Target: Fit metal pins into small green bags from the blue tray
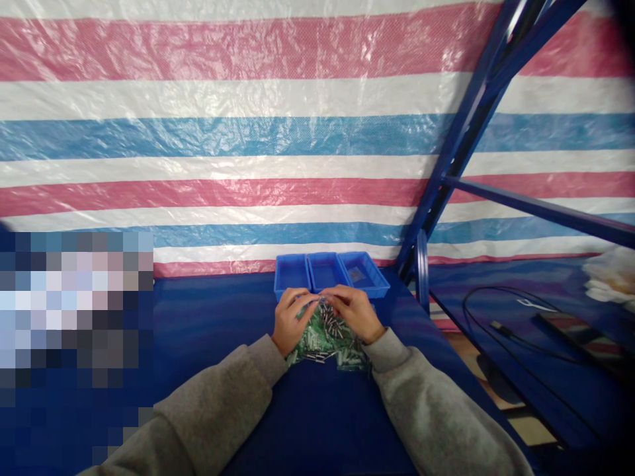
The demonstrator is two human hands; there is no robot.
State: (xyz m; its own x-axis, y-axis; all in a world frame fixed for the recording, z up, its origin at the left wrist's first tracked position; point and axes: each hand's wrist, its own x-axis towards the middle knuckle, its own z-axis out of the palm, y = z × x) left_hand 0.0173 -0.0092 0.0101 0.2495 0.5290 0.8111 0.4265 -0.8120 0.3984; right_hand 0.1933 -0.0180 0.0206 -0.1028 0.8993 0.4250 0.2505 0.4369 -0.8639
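My left hand (292,320) and my right hand (354,311) meet fingertip to fingertip above a heap of small metal pins (331,322). The fingers of both are pinched together. Whatever lies between the fingertips is too small to make out. Under the hands, the pins spread over crumpled green-tinted plastic (311,340), with small clear packets (350,358) at the near right of the heap. Just beyond the hands stand three blue bins side by side: a left bin (276,272), a middle bin (327,268) and a right bin (381,283) with something small and flat inside.
A blue table (213,317) lies under everything. At the right rises a blue metal frame (449,172), in front of a striped plastic sheet (248,139). Beyond the frame, a black cable (469,311) rests on another blue surface. The lower left is pixelated.
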